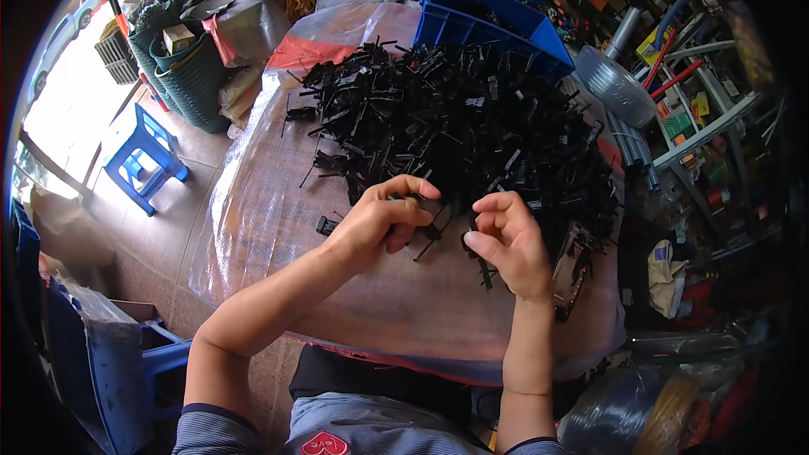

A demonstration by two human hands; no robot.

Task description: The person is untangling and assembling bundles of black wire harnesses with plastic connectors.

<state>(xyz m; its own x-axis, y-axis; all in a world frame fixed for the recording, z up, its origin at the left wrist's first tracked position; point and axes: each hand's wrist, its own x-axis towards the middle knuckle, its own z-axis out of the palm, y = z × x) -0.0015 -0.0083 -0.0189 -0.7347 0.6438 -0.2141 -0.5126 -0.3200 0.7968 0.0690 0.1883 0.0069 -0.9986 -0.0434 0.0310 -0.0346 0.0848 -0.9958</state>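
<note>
Black plastic parts (421, 122) are heaped in a broad tangle across the far and middle portion of a translucent woven sheet (253, 232), with the nearer stretch left mostly bare. Both hands are held over the near edge of the heap, apart from each other. The fingers of the left hand (377, 217) are curled inward, the index finger bent over the thumb; just below them a thin black part (430, 246) is seen, but whether it is gripped cannot be told. The fingers of the right hand (516, 254) are bent and a little parted, the thumb set apart from the index finger; whether anything small is pinched there cannot be made out. Beneath that hand another dark piece (486, 274) is partly hidden, and beside its wrist a long, slotted strip (575, 261) is laid. Behind the heap, a blue crate (455, 28) is placed, with a coil of clear tubing (619, 88) to its right. On the tiled floor at left, a blue stool (126, 145) is set near a green woven basket (192, 88).
</note>
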